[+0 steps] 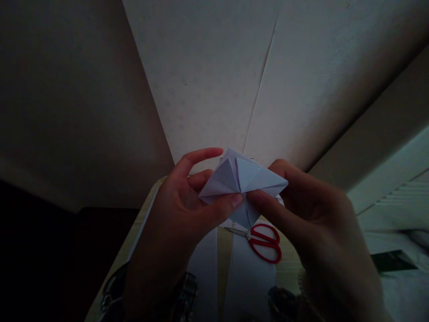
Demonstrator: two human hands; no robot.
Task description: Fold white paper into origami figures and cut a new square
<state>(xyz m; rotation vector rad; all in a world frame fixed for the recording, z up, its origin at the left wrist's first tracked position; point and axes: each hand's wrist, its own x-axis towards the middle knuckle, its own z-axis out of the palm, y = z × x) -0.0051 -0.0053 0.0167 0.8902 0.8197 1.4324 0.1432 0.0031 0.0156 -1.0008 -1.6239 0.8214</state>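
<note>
A piece of folded white paper (258,174), with several pointed flaps meeting at its middle, is held up between both hands above the table. My left hand (181,205) grips its left side, the thumb pressed near the centre and the index finger lifted and curved behind the top edge. On the other side, my right hand (311,214) pinches the paper, its thumb close to the left thumb and its other fingers behind. Just below the paper lies a pair of scissors (264,241) with red handles, its blades pointing left.
White paper sheets (250,277) lie on the light wooden table (224,268), beneath the scissors and hands. A pale wall (214,80) rises directly behind the table. At the right is a white surface with a dark green item (393,260).
</note>
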